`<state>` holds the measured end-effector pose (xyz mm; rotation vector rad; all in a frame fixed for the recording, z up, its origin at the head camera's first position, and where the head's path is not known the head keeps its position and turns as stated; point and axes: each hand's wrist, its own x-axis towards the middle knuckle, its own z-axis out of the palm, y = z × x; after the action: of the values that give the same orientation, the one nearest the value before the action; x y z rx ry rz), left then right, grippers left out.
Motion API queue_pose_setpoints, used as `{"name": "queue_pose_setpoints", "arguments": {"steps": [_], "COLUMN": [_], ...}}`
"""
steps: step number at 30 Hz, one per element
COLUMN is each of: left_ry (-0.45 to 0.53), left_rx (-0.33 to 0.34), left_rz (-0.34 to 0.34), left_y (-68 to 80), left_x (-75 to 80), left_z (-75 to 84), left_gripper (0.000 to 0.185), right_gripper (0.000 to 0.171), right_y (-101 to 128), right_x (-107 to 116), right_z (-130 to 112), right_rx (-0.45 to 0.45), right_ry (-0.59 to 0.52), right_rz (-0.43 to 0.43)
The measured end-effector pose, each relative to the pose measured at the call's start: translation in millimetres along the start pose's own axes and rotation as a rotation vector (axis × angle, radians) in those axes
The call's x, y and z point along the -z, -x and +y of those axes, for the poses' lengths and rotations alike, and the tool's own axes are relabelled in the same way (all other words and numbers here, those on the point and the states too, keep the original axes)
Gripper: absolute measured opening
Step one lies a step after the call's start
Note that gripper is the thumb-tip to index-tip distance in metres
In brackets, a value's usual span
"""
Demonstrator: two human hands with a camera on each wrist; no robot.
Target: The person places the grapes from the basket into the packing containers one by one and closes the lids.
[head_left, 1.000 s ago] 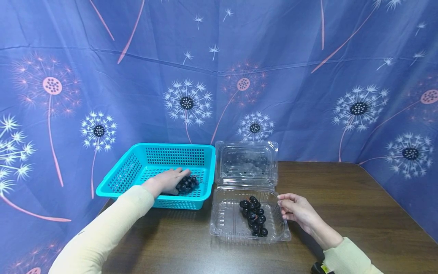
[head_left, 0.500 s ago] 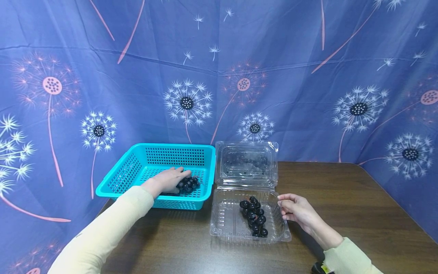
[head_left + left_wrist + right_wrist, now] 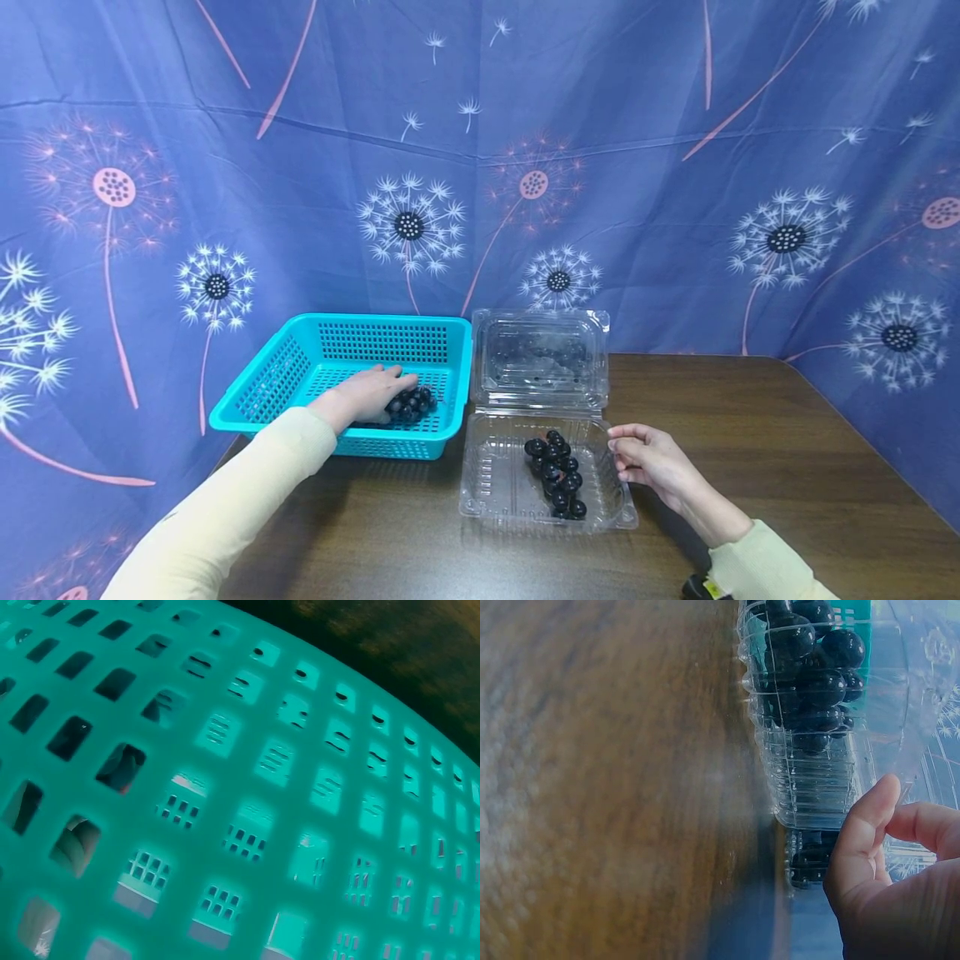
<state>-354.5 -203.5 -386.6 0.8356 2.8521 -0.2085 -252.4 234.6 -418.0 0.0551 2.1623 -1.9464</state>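
I'm seeing dark, glossy grapes (image 3: pixel 412 406) lying in the turquoise latticed plastic basket (image 3: pixel 382 319), at three o'clock from the left hand (image 3: pixel 367 394), the nearer hand. It is covering part of them, hiding their long axis; I cannot tell whether it is gripping. Toward four o'clock, the right hand (image 3: pixel 652 462) is pinching the rim of a clear, ribbed container (image 3: pixel 491 483), where another bunch (image 3: pixel 553 471) is stretching eleven to five.

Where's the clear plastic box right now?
In the head view, the clear plastic box stands open on the table, just right of the turquoise basket, with the right hand pinching its right rim.
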Motion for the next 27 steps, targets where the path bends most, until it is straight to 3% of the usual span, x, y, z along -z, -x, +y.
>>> {"name": "queue_pose_setpoints", "arguments": {"steps": [11,19,27], "left_ry": [-0.078,-0.124,-0.15], "left_rx": [-0.037,-0.072,-0.072], "left_rz": [0.047,0.131,0.174], "left_y": [1.5,5.1,8.2], "left_x": [1.3,10.1,17.6], "left_z": [1.0,5.8,10.3], "left_gripper": [0.067,0.054,0.058], "right_gripper": [0.04,0.038,0.038], "right_y": [0,1,1], "right_x": [1,1,2], "right_z": [3,2,1], "right_rx": [0.005,0.009,0.004], "right_ry": [-0.006,-0.008,-0.004], "right_rz": [-0.006,-0.011,-0.008]}}
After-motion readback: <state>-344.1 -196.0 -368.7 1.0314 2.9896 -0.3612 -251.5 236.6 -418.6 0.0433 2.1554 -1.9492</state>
